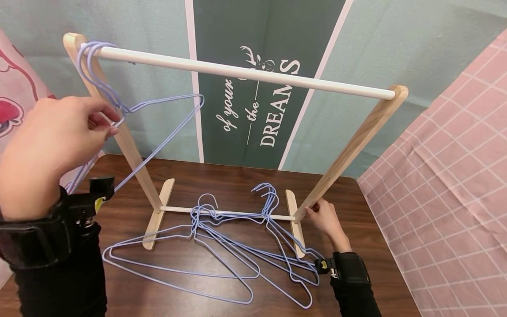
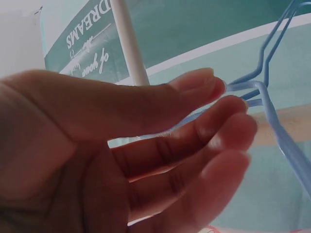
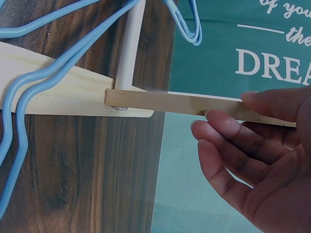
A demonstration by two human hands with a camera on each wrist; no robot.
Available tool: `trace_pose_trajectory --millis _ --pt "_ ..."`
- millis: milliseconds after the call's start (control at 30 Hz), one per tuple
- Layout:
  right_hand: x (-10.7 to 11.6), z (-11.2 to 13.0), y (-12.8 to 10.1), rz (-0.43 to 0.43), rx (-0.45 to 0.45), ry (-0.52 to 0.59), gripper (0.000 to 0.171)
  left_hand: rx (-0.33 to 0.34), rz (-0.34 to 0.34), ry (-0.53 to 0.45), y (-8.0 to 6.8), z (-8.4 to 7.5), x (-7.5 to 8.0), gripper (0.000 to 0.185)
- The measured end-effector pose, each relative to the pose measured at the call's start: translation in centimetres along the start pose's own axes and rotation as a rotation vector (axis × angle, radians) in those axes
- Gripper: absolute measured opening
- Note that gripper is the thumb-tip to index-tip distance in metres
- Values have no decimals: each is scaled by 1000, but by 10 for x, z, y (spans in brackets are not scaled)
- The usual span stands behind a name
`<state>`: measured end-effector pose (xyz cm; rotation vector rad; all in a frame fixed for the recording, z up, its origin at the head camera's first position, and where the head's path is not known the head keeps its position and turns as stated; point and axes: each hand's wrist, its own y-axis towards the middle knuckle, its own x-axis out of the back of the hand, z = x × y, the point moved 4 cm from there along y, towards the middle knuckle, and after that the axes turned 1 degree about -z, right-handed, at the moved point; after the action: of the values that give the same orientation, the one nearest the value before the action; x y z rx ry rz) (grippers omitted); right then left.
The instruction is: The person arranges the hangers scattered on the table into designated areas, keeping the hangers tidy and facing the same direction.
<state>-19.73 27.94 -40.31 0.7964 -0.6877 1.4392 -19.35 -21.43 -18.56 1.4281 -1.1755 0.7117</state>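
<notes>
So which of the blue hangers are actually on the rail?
Only the two hangers at the rail's left end, hooks over it, pinched by the left hand. The rest lie in a heap on the table.

You are at a staged demonstration set, not a lived-in room: behind the small wooden rack (image 1: 237, 132) on the dark table (image 1: 396, 273) hang printed fabric backdrops (image 1: 435, 141).

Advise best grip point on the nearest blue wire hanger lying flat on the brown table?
Probably the twisted neck under the hook of the blue wire hanger, near, pinched from above. It lies flat on the brown table, so side access is poor; the neck rests across the rack's white lower rod, likely slightly raised.
</notes>
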Motion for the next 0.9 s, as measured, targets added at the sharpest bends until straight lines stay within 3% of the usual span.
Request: trace_pose_trajectory --millis 233,600,900 --pt "0 0 -2 -1 5 7 18 -51 8 -23 -6 -15 -4 12" --pt "1 -1 -2 -8 1 3 17 -92 -14 -108 -24 -53 -7 17" --pt "1 -1 -1 -1 2 3 17 -142 -5 -112 -28 -64 -16 15"
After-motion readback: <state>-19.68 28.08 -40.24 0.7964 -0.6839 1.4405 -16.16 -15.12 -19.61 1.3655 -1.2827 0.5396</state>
